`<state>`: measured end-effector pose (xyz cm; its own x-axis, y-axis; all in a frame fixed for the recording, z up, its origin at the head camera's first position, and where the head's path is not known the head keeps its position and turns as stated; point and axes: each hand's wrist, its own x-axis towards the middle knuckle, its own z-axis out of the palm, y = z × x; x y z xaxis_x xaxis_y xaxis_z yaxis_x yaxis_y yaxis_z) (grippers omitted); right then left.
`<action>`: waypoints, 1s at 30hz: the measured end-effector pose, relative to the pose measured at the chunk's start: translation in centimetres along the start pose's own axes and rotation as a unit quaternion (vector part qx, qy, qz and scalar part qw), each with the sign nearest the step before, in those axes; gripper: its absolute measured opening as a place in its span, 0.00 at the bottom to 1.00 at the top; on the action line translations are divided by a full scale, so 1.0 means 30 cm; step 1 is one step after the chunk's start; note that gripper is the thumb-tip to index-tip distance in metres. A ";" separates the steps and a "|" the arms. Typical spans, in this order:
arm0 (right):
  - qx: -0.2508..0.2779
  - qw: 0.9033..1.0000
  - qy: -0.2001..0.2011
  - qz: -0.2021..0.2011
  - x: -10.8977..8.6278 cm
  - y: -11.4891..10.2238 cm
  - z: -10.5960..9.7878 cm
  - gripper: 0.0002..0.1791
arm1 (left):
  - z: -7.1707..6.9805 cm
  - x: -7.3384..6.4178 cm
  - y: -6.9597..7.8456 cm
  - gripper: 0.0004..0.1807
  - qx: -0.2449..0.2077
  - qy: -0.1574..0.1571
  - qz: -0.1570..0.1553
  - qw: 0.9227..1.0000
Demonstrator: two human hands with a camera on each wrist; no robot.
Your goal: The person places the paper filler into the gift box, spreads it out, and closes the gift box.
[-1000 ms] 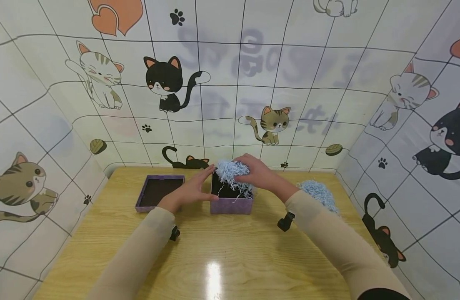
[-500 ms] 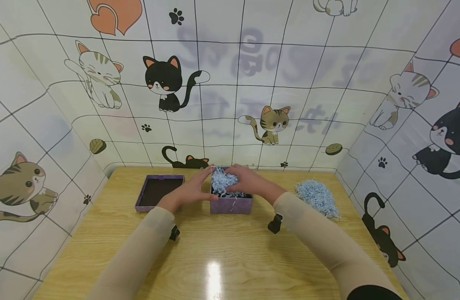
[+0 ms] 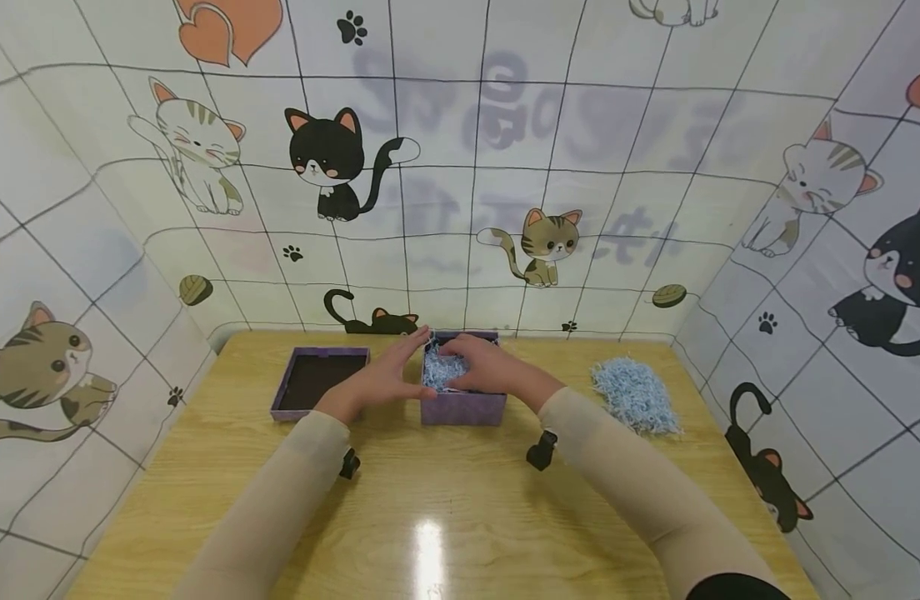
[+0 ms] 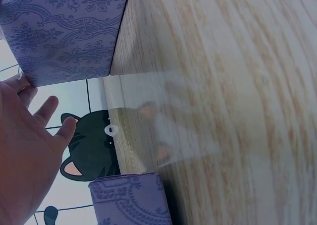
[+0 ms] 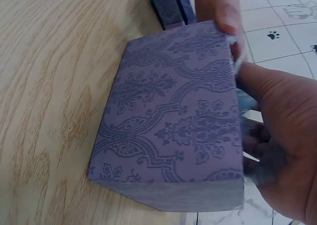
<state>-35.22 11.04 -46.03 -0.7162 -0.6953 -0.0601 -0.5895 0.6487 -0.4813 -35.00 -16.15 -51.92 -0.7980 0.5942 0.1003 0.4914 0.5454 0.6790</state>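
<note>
A purple patterned box (image 3: 462,409) with a dark interior stands on the table, its top uncovered. Inside it lies blue shredded paper (image 3: 442,370). My right hand (image 3: 492,367) reaches over the box's right side, fingers and thumb curved around the shredded paper; its fingertips are partly hidden in the box and blurred in the right wrist view. At the box's left side is my left hand (image 3: 385,379), spread with straight fingers: the thumb touches the front left corner and the index finger reaches the back left corner. The left wrist view shows its other fingers (image 4: 47,111) apart from the box.
Left of the box lies a shallow purple lid (image 3: 321,383), dark inside face up. A pile of blue shredded paper (image 3: 636,396) sits on the wooden table (image 3: 430,483) at the right. Behind rises a wall covering (image 3: 445,208) printed with cats.
My right hand has moved left and down with the clump of shredded paper, which was above the rim and now lies inside the box. The left hand has stayed at the box's left side.
</note>
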 end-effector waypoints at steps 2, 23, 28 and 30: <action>0.016 1.000 0.015 -0.008 -0.013 -0.007 -0.010 0.37 | -0.003 0.000 0.005 0.68 0.000 0.002 0.000 1.000; 0.107 0.984 0.140 -0.004 -0.268 0.096 -0.086 0.33 | 0.003 0.001 0.013 0.69 0.012 0.003 -0.001 1.000; 0.095 0.982 0.161 0.033 -0.383 0.155 -0.134 0.37 | 0.002 -0.002 0.015 0.69 0.009 0.007 0.001 1.000; 0.089 0.982 0.157 0.060 -0.432 0.182 -0.153 0.40 | 0.002 -0.001 0.015 0.69 0.007 0.006 0.002 1.000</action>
<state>-30.88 25.03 -43.86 -0.8728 -0.4693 0.1344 -0.4396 0.6359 -0.6344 -34.73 -15.89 -51.68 -0.8000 0.5894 0.1120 0.4996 0.5512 0.6682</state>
